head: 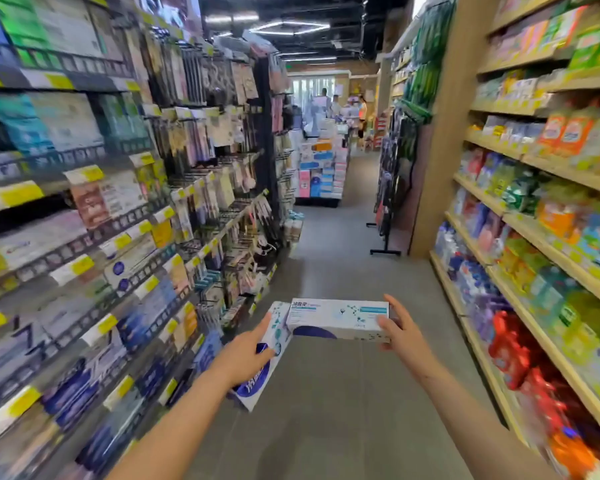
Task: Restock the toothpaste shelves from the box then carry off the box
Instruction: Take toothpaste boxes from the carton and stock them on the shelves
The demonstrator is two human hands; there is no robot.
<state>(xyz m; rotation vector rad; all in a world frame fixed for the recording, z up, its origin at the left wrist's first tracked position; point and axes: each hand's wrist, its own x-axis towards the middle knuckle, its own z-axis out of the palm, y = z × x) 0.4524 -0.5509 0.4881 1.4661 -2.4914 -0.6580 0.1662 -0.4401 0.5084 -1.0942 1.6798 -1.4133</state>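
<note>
I stand in a shop aisle with a toothpaste pack in each hand. My left hand (248, 355) grips a white and blue toothpaste pack (272, 332) that points down and towards me. My right hand (400, 327) holds the right end of a second white toothpaste pack (336, 318), which lies level across the aisle. The two packs touch at their near ends. The toothpaste shelves (94, 258) run along my left, with boxed toothpaste and yellow price tags. The stock box is out of view.
Toothbrushes hang on a black wire rack (222, 174) beyond the toothpaste. Wooden shelves (534, 237) of coloured bags and bottles line the right side. A black floor stand (387, 216) juts into the grey aisle ahead. A stacked display (321, 168) and people stand at the far end.
</note>
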